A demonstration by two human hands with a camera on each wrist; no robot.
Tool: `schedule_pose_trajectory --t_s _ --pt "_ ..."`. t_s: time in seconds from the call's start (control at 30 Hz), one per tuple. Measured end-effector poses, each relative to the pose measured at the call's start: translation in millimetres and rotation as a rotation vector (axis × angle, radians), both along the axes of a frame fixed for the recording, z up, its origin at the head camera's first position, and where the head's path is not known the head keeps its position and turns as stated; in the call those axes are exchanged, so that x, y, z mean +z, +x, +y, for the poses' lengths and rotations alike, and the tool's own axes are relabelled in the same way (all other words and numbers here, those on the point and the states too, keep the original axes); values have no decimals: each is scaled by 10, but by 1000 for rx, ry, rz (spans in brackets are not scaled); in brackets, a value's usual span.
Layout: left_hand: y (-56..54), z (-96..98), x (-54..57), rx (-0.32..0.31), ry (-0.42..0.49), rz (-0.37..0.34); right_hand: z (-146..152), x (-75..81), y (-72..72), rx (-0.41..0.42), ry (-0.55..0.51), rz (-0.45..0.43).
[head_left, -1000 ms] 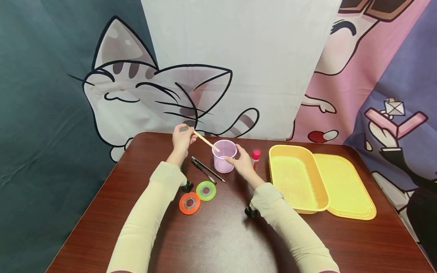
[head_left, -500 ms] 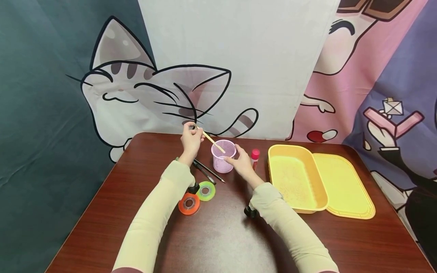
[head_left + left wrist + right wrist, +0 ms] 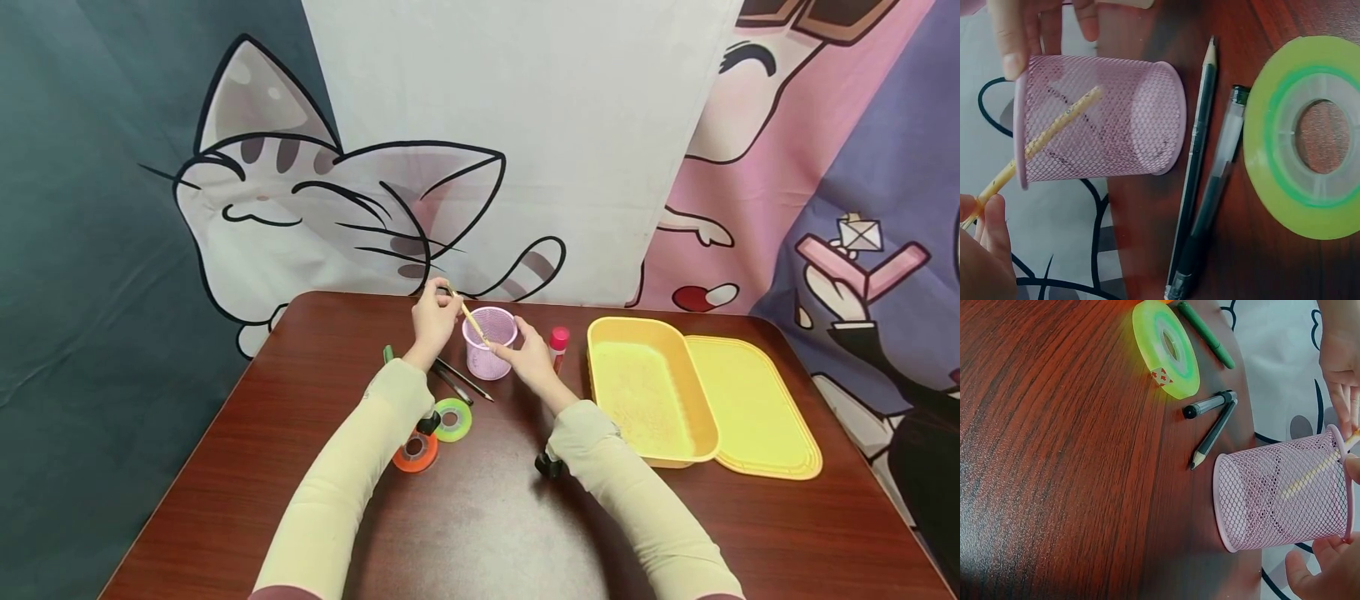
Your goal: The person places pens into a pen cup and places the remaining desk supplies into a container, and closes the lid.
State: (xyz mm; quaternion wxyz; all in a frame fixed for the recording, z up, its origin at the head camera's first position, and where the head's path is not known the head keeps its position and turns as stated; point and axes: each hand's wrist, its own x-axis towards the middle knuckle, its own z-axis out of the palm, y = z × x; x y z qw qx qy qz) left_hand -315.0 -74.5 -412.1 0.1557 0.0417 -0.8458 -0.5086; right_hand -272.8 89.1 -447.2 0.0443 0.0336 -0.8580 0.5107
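Observation:
My left hand (image 3: pixel 435 321) pinches the upper end of a slim yellow pen-like stick (image 3: pixel 1060 128) with small dark marks. The stick slants over the rim of a pink mesh pen holder (image 3: pixel 489 364), and its lower part shows through the mesh in both wrist views. The holder stands upright on the table. My right hand (image 3: pixel 531 358) grips it at the rim from the right, thumb on the near side and fingers round the far side. Beside the holder lie a black pencil (image 3: pixel 1200 125) and a black pen (image 3: pixel 1213 194) with a clear section.
A green tape roll (image 3: pixel 452 420), an orange tape roll (image 3: pixel 415 452) and a green marker (image 3: pixel 1207 335) lie to the left. A red-capped glue stick (image 3: pixel 558 346) stands right of the holder. Further right are a yellow tray (image 3: pixel 652 400) and its lid (image 3: pixel 757 408).
My left hand has moved right toward the pen holder, bringing the yellow stick over the rim and deeper inside at a steeper slant. The right hand keeps its grip on the holder.

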Motion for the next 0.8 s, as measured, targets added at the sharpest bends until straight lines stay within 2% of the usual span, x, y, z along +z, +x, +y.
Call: schedule_pose_trajectory --t_s 0.43,0.8 --pt "-2 43 -84 -49 -88 -42 3 -4 -9 5 30 10" --pt "14 78 -74 -69 -165 -29 9 -19 -10 2 39 13"
